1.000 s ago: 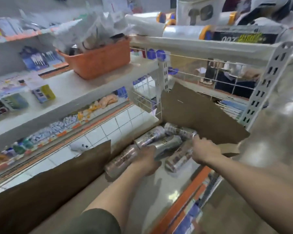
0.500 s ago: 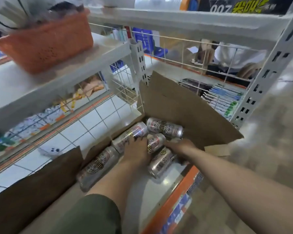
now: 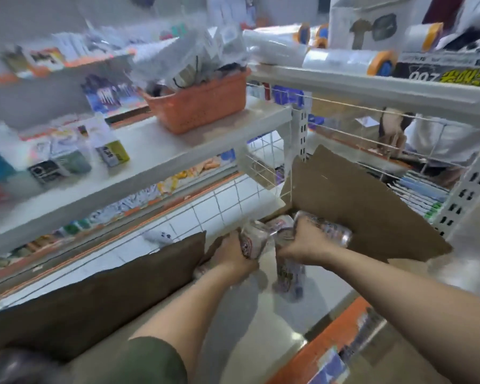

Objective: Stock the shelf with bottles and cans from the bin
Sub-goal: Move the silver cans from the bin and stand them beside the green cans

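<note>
Several silver cans with red and black labels sit at the back of the grey lower shelf [image 3: 261, 333], between two brown cardboard flaps. My left hand [image 3: 230, 259] is wrapped around one tilted can [image 3: 251, 241]. My right hand [image 3: 302, 242] grips another can [image 3: 334, 231] lying against the right flap. A third can [image 3: 288, 273] stands nearly upright on the shelf just under my right hand. One more can [image 3: 281, 221] shows behind the hands. Everything here is motion-blurred, and no bin is visible.
The left cardboard flap [image 3: 94, 286] and right cardboard flap [image 3: 366, 209] hem the cans in. An orange basket [image 3: 197, 109] sits on the shelf above left. A white wire grid [image 3: 263, 159] and perforated uprights [image 3: 468, 184] bound the bay. An orange price strip [image 3: 330, 333] edges the shelf front.
The cans lay on their sides under both hands. Now each hand has closed on a can and tipped it up, one can stands almost upright, and the view has tilted upward.
</note>
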A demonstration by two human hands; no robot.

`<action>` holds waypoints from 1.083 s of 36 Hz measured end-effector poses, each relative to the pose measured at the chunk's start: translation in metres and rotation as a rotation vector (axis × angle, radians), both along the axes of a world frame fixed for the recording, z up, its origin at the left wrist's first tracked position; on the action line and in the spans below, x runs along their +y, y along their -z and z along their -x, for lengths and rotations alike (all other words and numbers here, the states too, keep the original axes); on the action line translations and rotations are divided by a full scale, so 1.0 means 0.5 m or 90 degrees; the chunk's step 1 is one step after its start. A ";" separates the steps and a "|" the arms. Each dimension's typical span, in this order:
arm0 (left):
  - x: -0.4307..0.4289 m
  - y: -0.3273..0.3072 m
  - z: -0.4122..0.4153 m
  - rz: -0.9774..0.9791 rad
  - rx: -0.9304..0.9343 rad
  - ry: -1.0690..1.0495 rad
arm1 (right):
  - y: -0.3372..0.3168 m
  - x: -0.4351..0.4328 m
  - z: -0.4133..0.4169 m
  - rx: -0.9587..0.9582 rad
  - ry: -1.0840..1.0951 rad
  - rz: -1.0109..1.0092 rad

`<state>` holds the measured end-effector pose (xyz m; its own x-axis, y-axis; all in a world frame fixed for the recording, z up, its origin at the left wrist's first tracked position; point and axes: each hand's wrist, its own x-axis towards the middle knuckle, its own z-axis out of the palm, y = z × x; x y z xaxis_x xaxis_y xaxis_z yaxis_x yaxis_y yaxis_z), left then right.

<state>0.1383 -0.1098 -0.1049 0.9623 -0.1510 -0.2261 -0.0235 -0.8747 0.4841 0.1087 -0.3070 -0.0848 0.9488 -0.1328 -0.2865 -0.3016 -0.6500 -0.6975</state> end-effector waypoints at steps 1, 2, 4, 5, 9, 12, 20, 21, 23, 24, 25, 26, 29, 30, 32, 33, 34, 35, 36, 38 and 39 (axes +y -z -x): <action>0.029 -0.023 0.014 0.028 -0.007 -0.021 | -0.020 0.025 0.005 -0.030 -0.014 0.008; 0.061 -0.045 0.029 0.061 -0.008 -0.047 | -0.044 0.053 0.016 -0.046 -0.024 0.007; 0.134 -0.093 0.074 0.127 -0.037 -0.096 | -0.108 0.121 0.054 -0.068 -0.045 -0.007; 0.171 -0.111 0.099 0.145 -0.052 -0.111 | -0.131 0.152 0.070 -0.084 -0.060 -0.013; 0.308 -0.160 0.214 0.226 -0.093 -0.174 | -0.195 0.293 0.126 -0.131 -0.134 -0.016; 0.393 -0.158 0.313 0.255 -0.107 -0.221 | -0.223 0.397 0.177 -0.147 -0.174 -0.036; 0.581 -0.128 0.502 0.213 -0.114 -0.288 | -0.239 0.632 0.323 -0.137 -0.269 -0.006; 0.603 -0.128 0.514 0.213 -0.127 -0.290 | -0.237 0.649 0.333 -0.139 -0.280 -0.001; 0.651 -0.122 0.527 0.224 -0.154 -0.314 | -0.237 0.680 0.347 -0.151 -0.303 0.008; 0.672 -0.123 0.534 0.229 -0.171 -0.329 | -0.239 0.694 0.354 -0.156 -0.314 0.010; 0.691 -0.123 0.539 0.243 -0.183 -0.344 | -0.241 0.706 0.358 -0.160 -0.324 0.014; 0.705 -0.129 0.546 0.265 -0.191 -0.354 | -0.244 0.718 0.361 -0.160 -0.334 0.022; 0.733 -0.144 0.574 0.297 -0.220 -0.363 | -0.260 0.750 0.371 -0.167 -0.368 0.053; 0.740 -0.148 0.584 0.284 -0.228 -0.361 | -0.265 0.759 0.373 -0.166 -0.379 0.056; 0.751 -0.146 0.603 0.262 -0.233 -0.368 | -0.270 0.776 0.377 -0.158 -0.405 0.066; 0.756 -0.143 0.614 0.255 -0.227 -0.375 | -0.271 0.785 0.378 -0.152 -0.415 0.074; 0.761 -0.136 0.622 0.247 -0.219 -0.384 | -0.270 0.793 0.376 -0.146 -0.423 0.083; 0.765 -0.128 0.630 0.240 -0.205 -0.393 | -0.267 0.801 0.373 -0.139 -0.432 0.094; 0.769 -0.117 0.635 0.232 -0.196 -0.399 | -0.263 0.809 0.371 -0.138 -0.441 0.113; 0.779 -0.094 0.636 0.227 -0.171 -0.427 | -0.243 0.825 0.357 -0.142 -0.465 0.157; 0.782 -0.086 0.634 0.229 -0.159 -0.452 | -0.233 0.831 0.352 -0.144 -0.482 0.181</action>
<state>-0.1789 0.2810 -0.0620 0.8716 0.4879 -0.0471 0.3309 -0.5148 0.7909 -0.0672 0.1086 0.0315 0.8410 0.5251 -0.1301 0.4152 -0.7807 -0.4671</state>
